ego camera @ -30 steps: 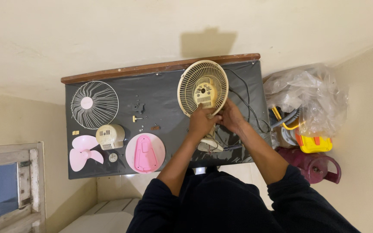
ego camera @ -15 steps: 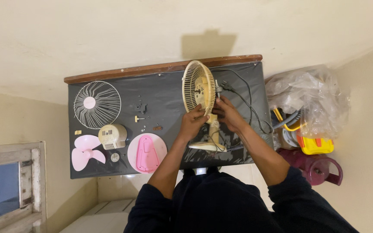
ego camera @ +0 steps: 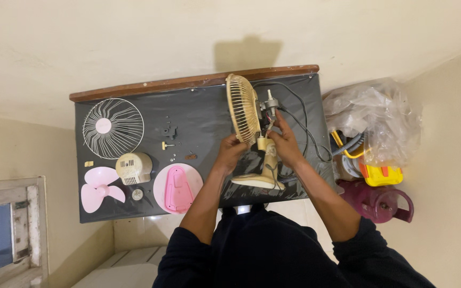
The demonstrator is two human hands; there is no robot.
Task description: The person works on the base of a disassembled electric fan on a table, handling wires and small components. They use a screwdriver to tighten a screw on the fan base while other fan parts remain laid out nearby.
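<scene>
Overhead, black-covered table (ego camera: 198, 114) against cream wall (ego camera: 134, 37)

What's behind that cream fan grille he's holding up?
Behind the cream grille sits the bare motor with wires, steadied by the right hand. The grille's front face is turned away, unseen.

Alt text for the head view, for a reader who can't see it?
Both hands, left hand and right hand, hold a beige fan upright on a black-covered table. A white grille, pink blade and pink base lie to its left.
</scene>
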